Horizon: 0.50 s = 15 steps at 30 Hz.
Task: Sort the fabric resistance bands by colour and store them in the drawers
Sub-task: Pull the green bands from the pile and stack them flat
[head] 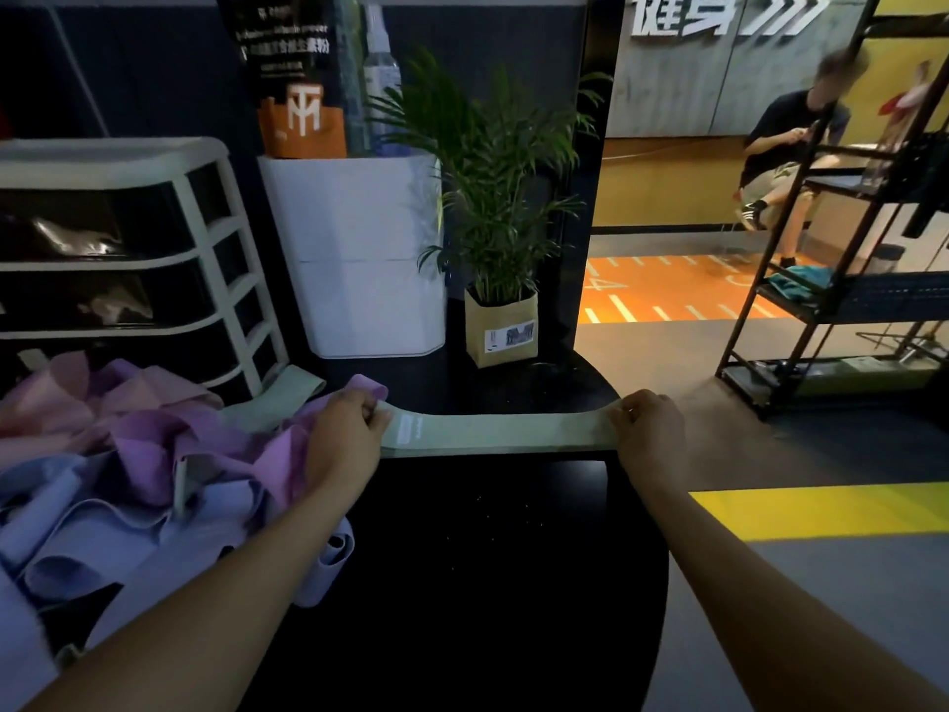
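We've got a green band (495,435) pulled flat and level across the black table (493,547), one end in each hand. Left hand (349,434) pinches the left end, fingers curled tight round the fabric, right by the white label patch. Right hand (649,429) grips the right end the same way, thumb and fingers closed on it, out at the table's rounded edge. The band runs straight between the two; whether it rests on the tabletop or hangs just over it, we can't tell.

To our left there's the pile (133,465): pink bands at the back, purple in the middle, lilac-blue nearest us, all tumbled together, and a second green band (280,395) poking out towards the drawers (128,259). That white unit stands at the back left, dark fronts pushed in, something pale showing dimly through them.

Behind the band we see a white bin (359,259) and a potted plant (500,331). Off right, a black rack (821,280) and a person crouched beyond it.
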Each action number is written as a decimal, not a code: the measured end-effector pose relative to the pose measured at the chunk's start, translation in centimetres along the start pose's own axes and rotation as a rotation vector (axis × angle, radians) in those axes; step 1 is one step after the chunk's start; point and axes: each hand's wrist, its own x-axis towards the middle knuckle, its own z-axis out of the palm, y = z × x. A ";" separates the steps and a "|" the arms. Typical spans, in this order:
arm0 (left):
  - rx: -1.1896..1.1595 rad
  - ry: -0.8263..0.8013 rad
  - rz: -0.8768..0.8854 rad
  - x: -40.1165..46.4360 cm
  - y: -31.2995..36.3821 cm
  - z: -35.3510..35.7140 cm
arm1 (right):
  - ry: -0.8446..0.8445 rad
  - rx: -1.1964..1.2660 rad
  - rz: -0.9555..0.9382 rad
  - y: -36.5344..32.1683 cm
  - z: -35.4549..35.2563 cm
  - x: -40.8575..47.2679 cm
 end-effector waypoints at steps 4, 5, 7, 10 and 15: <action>0.048 -0.005 -0.016 -0.2 -0.3 0.0 | 0.042 -0.020 -0.028 -1.0 -0.3 -0.6; 0.043 -0.004 -0.002 -0.4 -0.5 0.0 | 0.054 -0.020 -0.063 -1.7 -0.3 -1.0; 0.006 -0.020 0.064 -1.0 -1.1 -0.1 | 0.006 0.014 -0.170 -3.5 0.0 -2.2; -0.016 -0.095 0.166 -1.9 -2.0 -0.6 | -0.187 -0.011 -0.349 -6.0 1.7 -4.6; 0.006 -0.181 0.223 -2.6 -2.3 -1.0 | -0.303 -0.084 -0.464 -6.7 4.2 -7.1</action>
